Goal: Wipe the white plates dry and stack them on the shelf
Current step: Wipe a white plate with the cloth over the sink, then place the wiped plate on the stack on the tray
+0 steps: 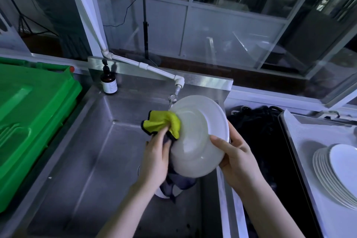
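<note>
Step in hand: wiping. We judge one white plate (pixel 199 135) to be mid-dry, with stacking not yet begun for it.

- The plate is held tilted in the air above the steel sink (pixel 92 160), underside towards the camera.
- Right hand (pixel 235 158) grips the plate's lower right rim, thumb across the underside and fingers behind.
- Left hand (pixel 156 158) pinches the yellow cloth (pixel 164 121) against the plate's left rim. A grey part of the cloth hangs below the plate.
- The hands are apart, one on each side of the plate.

Next move, as we judge it: carry the cloth round the rim and over the far face, then set the plate on the stack of plates (pixel 332 176), which leans fanned on the pale surface (pixel 309 141) at right. That stack may slide, so we would set the plate down gently.

Surroundings: a white pipe tap (pixel 144 66) reaches over the sink. A brown bottle (pixel 109 83) stands at its back corner and a green bin (pixel 34 112) sits at left. A dark compartment (pixel 260 141) lies between sink and pale surface. Glass partitions (pixel 231 25) and a stand (pixel 144 31) are behind; the light is dim.
</note>
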